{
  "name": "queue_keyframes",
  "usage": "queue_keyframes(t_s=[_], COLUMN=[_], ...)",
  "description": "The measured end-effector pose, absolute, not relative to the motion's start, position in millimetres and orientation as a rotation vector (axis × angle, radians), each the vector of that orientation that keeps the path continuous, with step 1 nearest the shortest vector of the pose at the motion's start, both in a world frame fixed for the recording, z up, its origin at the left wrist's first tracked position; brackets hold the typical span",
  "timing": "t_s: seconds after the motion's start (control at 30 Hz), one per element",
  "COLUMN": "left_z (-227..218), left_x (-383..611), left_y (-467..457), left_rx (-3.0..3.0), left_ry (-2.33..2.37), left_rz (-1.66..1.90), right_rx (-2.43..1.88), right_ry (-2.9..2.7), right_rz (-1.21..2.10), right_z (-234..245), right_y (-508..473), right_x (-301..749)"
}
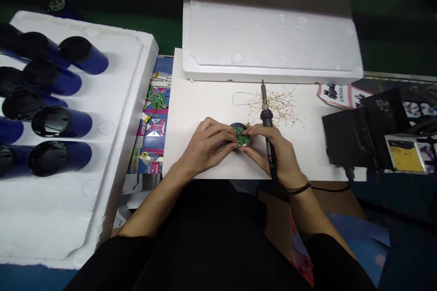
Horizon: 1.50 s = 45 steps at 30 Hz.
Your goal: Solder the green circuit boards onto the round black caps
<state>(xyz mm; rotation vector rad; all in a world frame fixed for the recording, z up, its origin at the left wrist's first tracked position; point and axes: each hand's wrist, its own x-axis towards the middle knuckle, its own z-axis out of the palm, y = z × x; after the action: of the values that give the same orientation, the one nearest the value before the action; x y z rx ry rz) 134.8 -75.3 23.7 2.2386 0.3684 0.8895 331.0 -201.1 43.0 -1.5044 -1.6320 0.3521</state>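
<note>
A white sheet [201, 100] is laid on the bench, and all places here are told from it. A small green board [241, 136] is held up over the middle of the sheet, near its front edge. It is set on a black round case [238, 126], and only a thin part of the case can be seen.

The board is held by the left hand [208, 143]. The left fingers are kept close together and curled over the board's left side. Whether the board is pinched by the left thumb cannot be told, as it is hidden.

A soldering iron [267, 118] is gripped in the right hand [273, 154]. The right fingers are wrapped around its black handle, and the board is touched by 1 or 2 fingertips. The thin metal tip is pointed up and away from the board.

Behind the hands, a pile of pale bits [275, 109] and a thin wire loop [246, 98] are left on the sheet. A white foam lid [269, 32] is laid along the back of the sheet. To the left of the sheet, dark blue tubes [61, 120] are lined up in a white foam tray [112, 100]. To the right, a blurred black box [358, 132] and a yellow sponge [404, 154] are seen.
</note>
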Motion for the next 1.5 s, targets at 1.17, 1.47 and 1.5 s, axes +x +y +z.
queue_keyframes(t_s=[1.17,1.47,1.5], left_z=[24.8,24.5,24.6], left_x=[131.8,132.7,132.7], left_y=[-69.5,-70.0,-70.2], left_rx=[2.263,2.264,2.264], left_ry=[0.272,0.269,0.268], left_rz=[0.651,0.680,0.685], right_rx=[-1.600,-1.577,-1.558], right_ry=[-1.253,-1.414,-1.443], right_rz=[0.245,0.121,0.093], right_z=[56.4,59.4,60.5], right_y=[-277.7,-268.3,-267.2], right_x=[323.1,323.5,323.5])
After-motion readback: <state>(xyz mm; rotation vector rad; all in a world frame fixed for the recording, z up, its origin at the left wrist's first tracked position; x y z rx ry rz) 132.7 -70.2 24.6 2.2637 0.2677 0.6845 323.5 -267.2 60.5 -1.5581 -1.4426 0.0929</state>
